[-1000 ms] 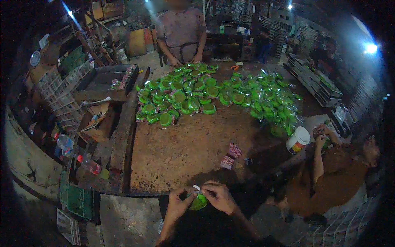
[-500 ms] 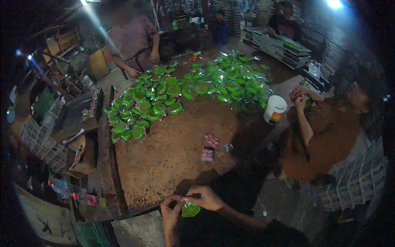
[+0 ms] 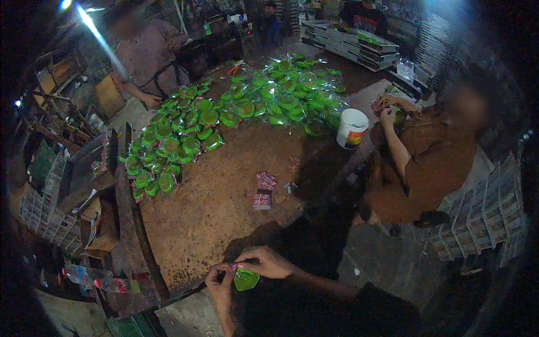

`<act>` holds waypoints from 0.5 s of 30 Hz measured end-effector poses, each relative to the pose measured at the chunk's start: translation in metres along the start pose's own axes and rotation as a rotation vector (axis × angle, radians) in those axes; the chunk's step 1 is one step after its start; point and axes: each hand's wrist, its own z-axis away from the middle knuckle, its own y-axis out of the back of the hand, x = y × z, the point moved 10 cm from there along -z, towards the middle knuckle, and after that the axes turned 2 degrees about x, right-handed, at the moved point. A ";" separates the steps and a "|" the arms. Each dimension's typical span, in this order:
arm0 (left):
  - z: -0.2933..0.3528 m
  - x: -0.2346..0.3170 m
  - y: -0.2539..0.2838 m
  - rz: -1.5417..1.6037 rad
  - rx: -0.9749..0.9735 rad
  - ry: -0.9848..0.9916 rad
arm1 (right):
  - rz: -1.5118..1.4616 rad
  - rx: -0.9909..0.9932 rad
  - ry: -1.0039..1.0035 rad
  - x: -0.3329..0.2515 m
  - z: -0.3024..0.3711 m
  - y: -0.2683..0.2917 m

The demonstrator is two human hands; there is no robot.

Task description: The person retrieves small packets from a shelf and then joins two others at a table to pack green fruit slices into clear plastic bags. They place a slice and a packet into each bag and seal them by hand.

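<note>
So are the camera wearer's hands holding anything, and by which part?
A rounded, shiny green plastic-looking packet: the left hand and right hand pinch its upper edge, where something pinkish shows.

Dim overall; a long white lamp streak (image 3: 92,31) flares upper left, a bluish glow (image 3: 441,7) upper right. Green round packets in clear plastic (image 3: 289,101) glint. Dark shadow (image 3: 314,194) crosses the brown wooden worktop (image 3: 208,185). The small green disc-shaped packet (image 3: 246,279) held below looks soft; fisheye curvature bends edges into black corners.
</note>
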 end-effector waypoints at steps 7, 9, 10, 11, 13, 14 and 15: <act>0.002 0.015 0.000 -0.157 0.018 -0.120 | 0.021 -0.062 -0.131 0.004 0.001 -0.003; 0.003 0.020 -0.002 -0.117 -0.008 -0.197 | 0.073 -0.074 -0.151 0.006 0.002 -0.006; 0.001 0.013 0.000 -0.129 0.003 -0.149 | 0.103 -0.067 -0.156 0.008 0.002 -0.006; 0.000 0.009 0.001 -0.135 0.001 -0.133 | 0.070 -0.038 -0.130 0.006 0.001 -0.006; -0.002 0.000 0.004 -0.114 0.011 -0.096 | 0.016 0.005 -0.092 0.004 0.001 -0.004; -0.003 -0.004 0.006 -0.084 0.023 -0.082 | 0.053 0.034 -0.091 0.005 0.001 -0.002; -0.005 -0.011 0.006 -0.062 0.018 -0.029 | 0.088 0.039 -0.087 0.005 0.002 -0.001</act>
